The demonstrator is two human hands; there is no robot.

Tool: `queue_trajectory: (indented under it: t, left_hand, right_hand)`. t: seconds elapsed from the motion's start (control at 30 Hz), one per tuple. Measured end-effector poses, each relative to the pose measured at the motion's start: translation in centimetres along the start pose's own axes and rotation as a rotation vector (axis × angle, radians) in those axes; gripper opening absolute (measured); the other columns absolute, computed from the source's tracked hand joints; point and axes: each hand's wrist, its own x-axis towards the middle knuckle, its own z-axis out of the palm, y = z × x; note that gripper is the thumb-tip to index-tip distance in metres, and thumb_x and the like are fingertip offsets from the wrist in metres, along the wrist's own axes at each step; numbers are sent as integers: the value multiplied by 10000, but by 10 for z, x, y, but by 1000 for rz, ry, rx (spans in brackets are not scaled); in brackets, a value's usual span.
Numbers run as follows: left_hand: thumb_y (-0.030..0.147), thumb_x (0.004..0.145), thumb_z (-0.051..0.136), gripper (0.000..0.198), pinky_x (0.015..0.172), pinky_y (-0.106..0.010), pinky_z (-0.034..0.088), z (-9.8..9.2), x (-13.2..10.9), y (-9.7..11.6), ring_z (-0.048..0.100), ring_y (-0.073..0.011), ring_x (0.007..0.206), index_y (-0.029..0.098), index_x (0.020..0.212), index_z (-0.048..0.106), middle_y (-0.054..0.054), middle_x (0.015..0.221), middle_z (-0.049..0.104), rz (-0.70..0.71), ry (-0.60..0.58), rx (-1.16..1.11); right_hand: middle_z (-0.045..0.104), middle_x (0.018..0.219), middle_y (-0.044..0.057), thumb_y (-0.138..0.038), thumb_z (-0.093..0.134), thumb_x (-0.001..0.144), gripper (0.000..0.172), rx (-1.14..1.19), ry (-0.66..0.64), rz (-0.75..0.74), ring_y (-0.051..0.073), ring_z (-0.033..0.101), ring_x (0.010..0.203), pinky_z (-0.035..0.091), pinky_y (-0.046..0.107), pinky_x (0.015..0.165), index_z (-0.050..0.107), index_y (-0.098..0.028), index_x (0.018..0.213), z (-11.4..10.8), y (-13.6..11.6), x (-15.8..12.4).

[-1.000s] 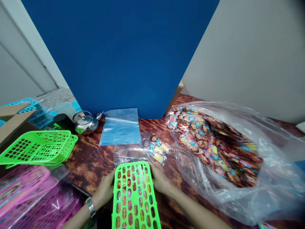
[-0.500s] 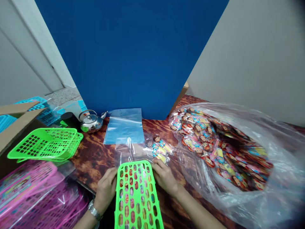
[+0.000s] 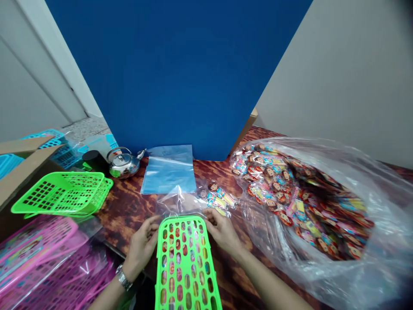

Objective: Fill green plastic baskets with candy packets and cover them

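left hand [image 3: 142, 245]: gripping the left edge of the green slotted basket [image 3: 187, 262] near its far corner, fingers curling onto the rim; metal wristwatch [image 3: 122, 277] showing on the wrist.
right hand [image 3: 222, 232]: gripping the basket's right far corner, fingertips pinching the mouth of the clear plastic bag [image 3: 180, 202] against the rim.
green slotted basket: sitting at bottom centre between both hands, long side running toward the camera, bottom face up or tilted, can't tell which; colourful packets showing through the slots.
clear plastic bag: lying on the wooden table [image 3: 129, 211] just beyond the basket's far end, mouth touching the basket; holding a few cartoon-figure packets [image 3: 219, 199] at its right side.
big plastic sack [image 3: 355, 241]: lying open to the right, filled with the same cartoon-figure packets, near the right forearm.
blue zip bag [image 3: 168, 170]: lying flat behind the clear bag, against the blue panel [image 3: 174, 73].
steel kettle [image 3: 122, 162]: standing left of the blue zip bag.
empty green basket [image 3: 63, 193]: resting far left, well apart from the hands.
pink baskets [image 3: 48, 267]: stacking in plastic wrap at bottom left, beside the left forearm.
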Motion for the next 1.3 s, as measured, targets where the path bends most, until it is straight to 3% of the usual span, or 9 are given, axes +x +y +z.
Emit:
queue_trajectory:
  t: [0.23, 0.47, 0.67, 0.77, 0.9, 1.0, 1.07, 1.2, 1.3]
  left_hand:
    - [399, 856, 440, 301, 723, -269, 526, -11, 5, 15, 660, -189, 830, 212, 975, 643, -28, 924, 706, 9, -41, 202]
    - [264, 898, 404, 264, 698, -259, 490, -12, -10, 16, 649, -173, 748, 197, 1029, 624, -52, 889, 697, 487, 126, 768]
    - [184, 877, 414, 293, 698, -286, 445, -16, -17, 15, 598, -180, 723, 179, 1098, 606, -65, 850, 673, 667, 156, 1033]
    - [230, 887, 402, 295, 641, -255, 447, -22, -12, 13, 596, -161, 674, 198, 1085, 618, -49, 801, 666, 593, 93, 916]
    - [296, 885, 412, 259, 626, -201, 470, -31, 6, 20, 632, -135, 691, 232, 930, 659, -10, 785, 674, 272, -186, 580]
    - [301, 862, 446, 223, 652, -210, 472, -34, 14, 30, 635, -144, 723, 236, 855, 659, -1, 800, 675, 192, -305, 481]
    - [310, 867, 444, 217, 663, -222, 465, -33, 10, 34, 627, -148, 737, 236, 867, 649, -3, 812, 665, 210, -261, 473]
    - [361, 878, 448, 223, 698, -235, 456, -24, -7, 30, 612, -150, 758, 220, 894, 619, -17, 829, 644, 222, -52, 411]
    - [414, 860, 467, 250, 712, -258, 453, -17, -12, 25, 606, -165, 757, 211, 884, 611, -21, 829, 643, 134, 44, 360]
  right_hand:
    - [647, 764, 11, -328, 438, 902, 233, -176, -10, -102, 151, 587, 682, 443, 251, 632, 628, -197, 930, -4, -5, 4]
    - [666, 911, 58, -167, 395, 920, 265, -705, 48, -508, 190, 597, 890, 461, 322, 839, 628, -230, 1029, -3, 0, -13]
    - [623, 862, 61, -139, 384, 918, 267, -708, 55, -569, 163, 586, 822, 485, 261, 731, 629, -201, 1003, -4, -4, -16]
    - [602, 851, 46, -130, 395, 900, 260, -654, 24, -486, 146, 580, 776, 482, 238, 700, 627, -217, 980, -3, -9, -13]
    - [588, 811, 34, -117, 400, 884, 255, -688, -8, -440, 134, 565, 697, 463, 218, 625, 634, -211, 917, -2, -15, -9]
    - [591, 816, 30, -124, 411, 885, 238, -681, 7, -456, 129, 568, 701, 466, 214, 637, 630, -210, 918, -2, -15, -9]
    - [599, 826, 33, -124, 426, 887, 218, -650, 41, -496, 129, 577, 727, 478, 217, 666, 624, -207, 926, -2, -11, -10]
    - [612, 830, 45, -121, 443, 893, 200, -654, 122, -622, 140, 589, 780, 498, 244, 719, 620, -200, 945, 0, -2, -14]
    - [619, 830, 49, -119, 437, 898, 207, -689, 138, -673, 146, 593, 796, 503, 258, 742, 624, -198, 939, 0, -1, -15]
